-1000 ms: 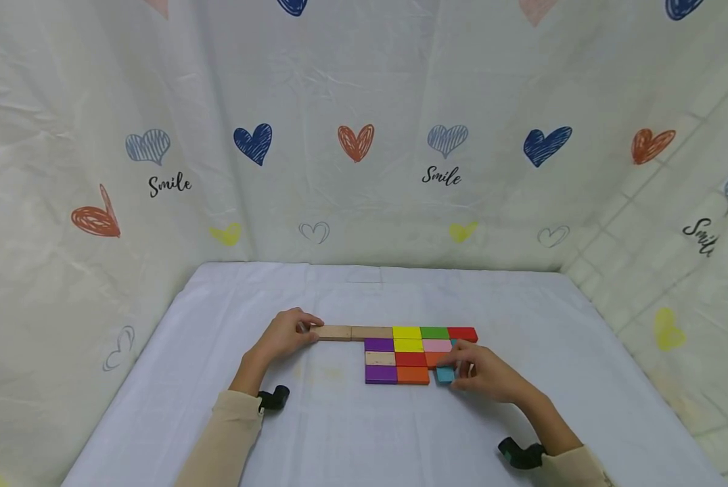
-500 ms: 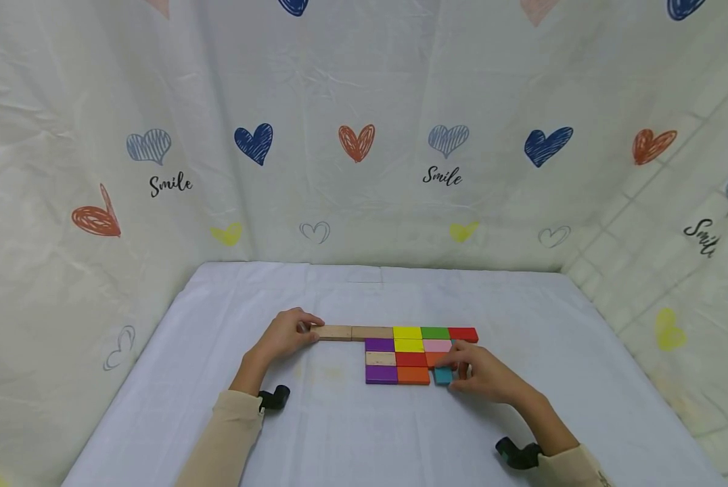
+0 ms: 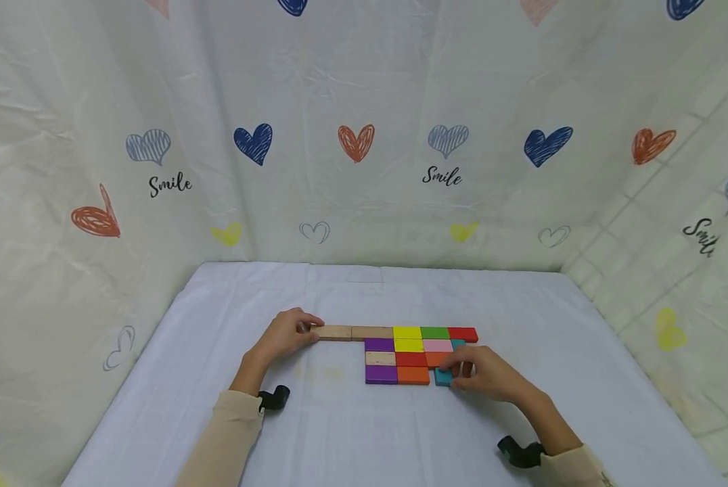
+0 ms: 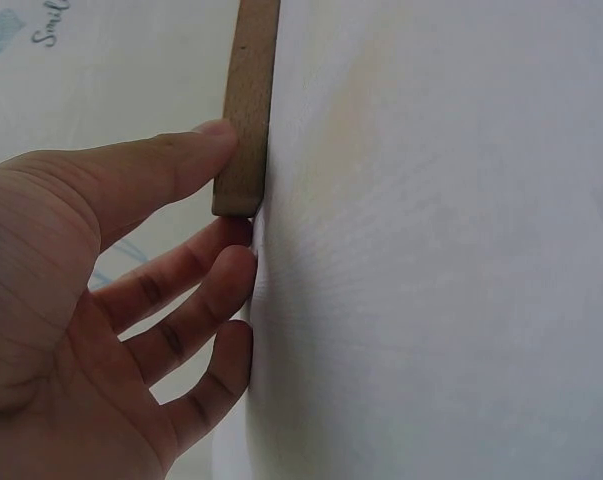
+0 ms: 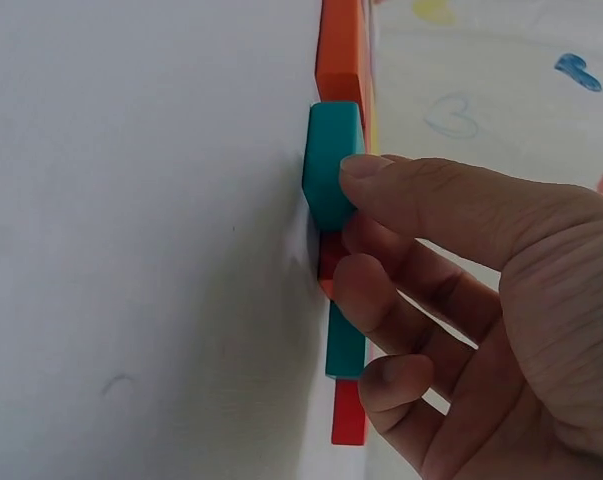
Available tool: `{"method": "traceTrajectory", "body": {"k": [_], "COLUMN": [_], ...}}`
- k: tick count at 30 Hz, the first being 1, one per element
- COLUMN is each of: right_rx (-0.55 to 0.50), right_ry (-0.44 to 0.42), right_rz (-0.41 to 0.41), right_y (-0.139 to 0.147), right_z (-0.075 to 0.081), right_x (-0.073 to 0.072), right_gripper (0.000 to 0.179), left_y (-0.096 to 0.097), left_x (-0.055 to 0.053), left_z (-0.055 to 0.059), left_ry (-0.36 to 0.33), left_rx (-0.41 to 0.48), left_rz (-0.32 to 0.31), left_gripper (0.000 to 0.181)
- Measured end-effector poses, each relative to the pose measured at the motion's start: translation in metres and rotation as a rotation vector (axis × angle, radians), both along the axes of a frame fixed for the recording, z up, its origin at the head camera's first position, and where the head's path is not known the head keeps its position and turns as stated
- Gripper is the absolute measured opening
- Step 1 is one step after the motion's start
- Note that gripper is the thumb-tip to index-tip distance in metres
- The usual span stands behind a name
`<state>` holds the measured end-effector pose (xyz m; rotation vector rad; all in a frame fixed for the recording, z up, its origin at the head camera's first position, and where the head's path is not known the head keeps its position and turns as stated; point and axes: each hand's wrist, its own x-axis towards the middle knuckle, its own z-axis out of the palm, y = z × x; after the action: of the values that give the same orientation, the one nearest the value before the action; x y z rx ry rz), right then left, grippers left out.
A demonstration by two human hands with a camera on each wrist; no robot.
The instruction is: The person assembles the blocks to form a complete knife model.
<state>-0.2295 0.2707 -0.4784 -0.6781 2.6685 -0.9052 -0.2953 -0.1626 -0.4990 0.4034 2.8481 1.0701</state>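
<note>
In the head view, my left hand (image 3: 287, 335) holds the left end of a plain wooden block (image 3: 333, 332). The left wrist view has the thumb on that block's (image 4: 248, 120) near side, with the index finger mostly hidden behind it. My right hand (image 3: 484, 372) pinches a teal block (image 3: 442, 377) at the lower right of a flat block layout. This teal block (image 5: 331, 160) sits beside an orange block (image 3: 413, 375), a narrow gap between them in the head view. Another teal block (image 3: 458, 343) lies partly behind the right fingers.
A second plain block (image 3: 371, 333) continues the top row into yellow (image 3: 406, 332), green (image 3: 434, 333) and red (image 3: 463, 334) blocks. Below lie rows of purple (image 3: 380, 375), red, pink and orange blocks. White cloth (image 3: 339, 433) covers the table; a heart-printed curtain (image 3: 394, 203) surrounds it.
The held teal block has shifted slightly left, toward the orange block. My right fingers now sit a little further right, showing more of the other teal block. My left hand has stayed put.
</note>
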Motion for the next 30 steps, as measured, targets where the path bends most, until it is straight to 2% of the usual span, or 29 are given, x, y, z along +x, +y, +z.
{"method": "traceTrajectory", "body": {"k": [10, 19, 30], "right_rx": [0.033, 0.015, -0.002], "right_ry": [-0.001, -0.007, 0.017], "right_rz": [-0.022, -0.023, -0.014], "right_y": [-0.006, -0.010, -0.011], "right_z": [-0.002, -0.002, -0.003], "right_x": [-0.002, -0.001, 0.001], "right_gripper": [0.027, 0.027, 0.026], "left_y": [0.000, 0.000, 0.000], "left_x": [0.001, -0.002, 0.000], "left_z": [0.000, -0.002, -0.001], "left_ry": [-0.010, -0.008, 0.001], "left_rx": [-0.010, -0.009, 0.002], "left_rz": [0.012, 0.001, 0.003], "left_gripper": [0.026, 0.026, 0.025]}}
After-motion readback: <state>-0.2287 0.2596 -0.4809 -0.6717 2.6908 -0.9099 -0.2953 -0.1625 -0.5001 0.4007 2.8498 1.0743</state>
